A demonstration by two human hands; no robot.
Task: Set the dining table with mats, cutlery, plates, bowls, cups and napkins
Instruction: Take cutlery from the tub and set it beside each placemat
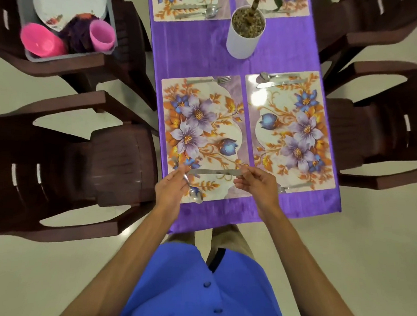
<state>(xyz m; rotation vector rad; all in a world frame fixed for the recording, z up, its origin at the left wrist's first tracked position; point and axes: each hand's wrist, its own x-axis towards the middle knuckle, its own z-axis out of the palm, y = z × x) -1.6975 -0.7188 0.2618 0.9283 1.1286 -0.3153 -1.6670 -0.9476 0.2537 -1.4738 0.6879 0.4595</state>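
A person's right hand (pixel 256 185) pinches one end of a table knife (pixel 214 172) between thumb and fingertips, while the left hand (pixel 174 188) meets the other end and also grips a spoon (pixel 195 193), its bowl hanging down toward the table's near edge. The knife lies level across the near strip of the floral mat (pixel 203 138), apparently being squared to that edge so it mirrors the fork (pixel 219 80) already laid along the mat's far side. The spoon looks held in reserve for the same strip.

The neighbouring mat (pixel 292 128) already carries a spoon and knife on its far edge and another piece on its near one, partly hidden by the right hand. Two further mats beyond a white plant pot (pixel 244 35) also hold cutlery.

The mat's centre is bare, judged as room kept for a plate. The purple tablecloth (pixel 197 47) leaves only a narrow margin between mat and table edge, so cutlery set too near could slip off. Plates (pixel 68 0), pink cups (pixel 101 35) and a dark cloth wait in a grey tub (pixel 62 56) on a chair (pixel 125 62) at left, within reach across the open floor; brown chairs crowd both long sides.
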